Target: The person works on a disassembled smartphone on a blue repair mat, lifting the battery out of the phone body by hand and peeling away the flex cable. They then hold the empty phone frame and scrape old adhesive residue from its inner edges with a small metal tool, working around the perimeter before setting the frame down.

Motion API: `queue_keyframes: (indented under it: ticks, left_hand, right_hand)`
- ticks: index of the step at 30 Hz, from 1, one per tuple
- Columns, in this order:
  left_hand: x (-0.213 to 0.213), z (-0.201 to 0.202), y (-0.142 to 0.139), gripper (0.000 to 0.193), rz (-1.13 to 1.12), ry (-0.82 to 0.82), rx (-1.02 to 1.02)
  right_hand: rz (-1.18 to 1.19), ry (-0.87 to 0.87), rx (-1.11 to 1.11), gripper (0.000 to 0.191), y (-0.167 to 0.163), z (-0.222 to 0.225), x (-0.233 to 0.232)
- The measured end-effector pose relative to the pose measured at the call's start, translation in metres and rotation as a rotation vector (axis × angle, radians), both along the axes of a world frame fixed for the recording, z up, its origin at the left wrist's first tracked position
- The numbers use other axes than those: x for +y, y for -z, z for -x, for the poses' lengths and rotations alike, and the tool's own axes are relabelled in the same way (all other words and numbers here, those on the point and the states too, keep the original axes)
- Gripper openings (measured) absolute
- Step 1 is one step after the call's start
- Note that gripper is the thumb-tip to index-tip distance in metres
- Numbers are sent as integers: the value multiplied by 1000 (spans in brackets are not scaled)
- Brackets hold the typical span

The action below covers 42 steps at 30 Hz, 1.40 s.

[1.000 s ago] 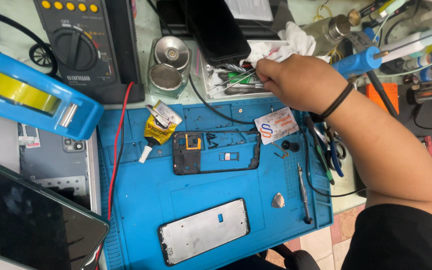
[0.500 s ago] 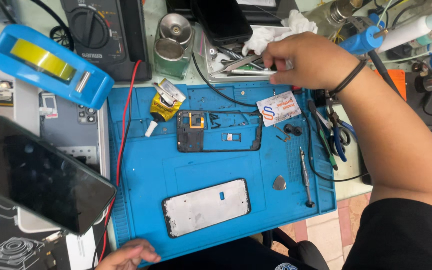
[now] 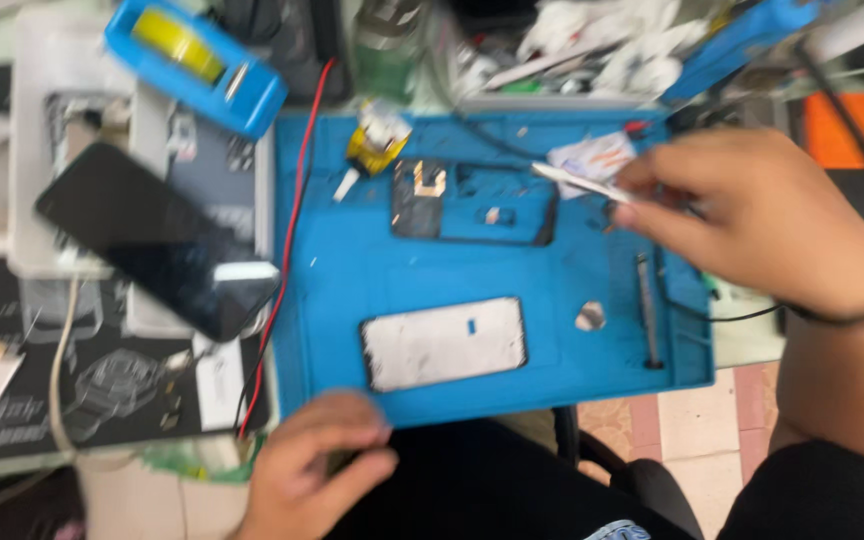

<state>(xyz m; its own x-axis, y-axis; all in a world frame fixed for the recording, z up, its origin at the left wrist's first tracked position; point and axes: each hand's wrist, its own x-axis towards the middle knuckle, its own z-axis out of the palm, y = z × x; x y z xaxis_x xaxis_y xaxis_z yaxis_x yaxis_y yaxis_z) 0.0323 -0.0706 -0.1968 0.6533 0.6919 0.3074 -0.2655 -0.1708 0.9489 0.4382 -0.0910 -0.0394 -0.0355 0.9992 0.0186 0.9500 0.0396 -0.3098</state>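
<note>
Tweezers [image 3: 582, 183] are pinched in the right hand [image 3: 752, 215] fingers above the opened phone frame [image 3: 474, 201], reassembly unfinished; the left hand [image 3: 317, 465] rests empty, loosely curled.

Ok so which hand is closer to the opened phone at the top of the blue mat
Right. The right hand holds tweezers whose tip reaches the opened phone's right end. The left hand is at the mat's near edge, well below the phone.

Whole view smeared by motion blur. Right hand [image 3: 752, 215] pinches tweezers [image 3: 580, 182], tips too soft to read above the blue mat [image 3: 352, 270]. Left hand [image 3: 317, 465], below the mat, is cut off by the bottom edge. Tape dispenser [image 3: 197, 62] is blurred.
</note>
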Motion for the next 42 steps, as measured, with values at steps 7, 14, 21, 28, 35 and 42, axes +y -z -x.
queue_keyframes:
  ticks: [7,14,21,28,35,42]
  left_hand:
    - [-8,-66,-46,48,303,-143,-61]
    - [-23,-55,-37,43,291,-57,-63]
    - [-52,-14,-13,28,316,171,128]
    - [-65,15,-6,31,369,321,198]
    - [-75,14,-3,30,483,495,211]
    - [-83,17,3,26,587,544,186]
  right_hand:
    - [-12,1,256,19,21,82,-58]
    - [-23,-27,372,19,54,102,-85]
    - [580,-165,1001,27,104,140,-117]
    - [672,-275,1005,24,129,154,-141]
    - [683,-223,1031,24,130,164,-134]
    - [560,-242,973,17,135,168,-144]
